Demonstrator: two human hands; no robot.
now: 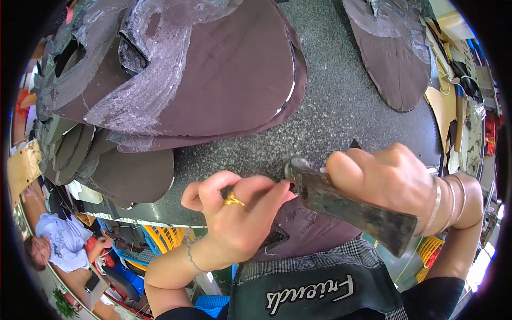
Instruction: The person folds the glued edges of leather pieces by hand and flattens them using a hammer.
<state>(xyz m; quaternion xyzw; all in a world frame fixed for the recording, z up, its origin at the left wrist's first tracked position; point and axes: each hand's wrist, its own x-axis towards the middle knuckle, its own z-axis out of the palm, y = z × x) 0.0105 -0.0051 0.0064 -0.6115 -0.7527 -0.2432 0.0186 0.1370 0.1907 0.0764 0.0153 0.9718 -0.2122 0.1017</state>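
My right hand (pixel 386 173) is closed round the handle of a hammer (pixel 357 210), most of which its fingers hide. The hammer's worn metal head slants across the front of my body, its round face against the dark worktop. Close beside that face, my left hand (pixel 240 213) is closed, thumb and fingertips pinched at the edge of a dark brown leather-like piece (pixel 317 230). This piece lies at the table's near edge, partly hidden under my left hand and the hammer. A small pale bit shows by the left fingertips.
A large heap of dark brown glue-smeared pieces (pixel 229 80) covers the far left of the speckled worktop (pixel 330 96). More such pieces (pixel 394 64) lie at the far right. Scraps and tools crowd the right edge. Beyond the left edge sits another person (pixel 64 242) near yellow and blue baskets (pixel 162 237).
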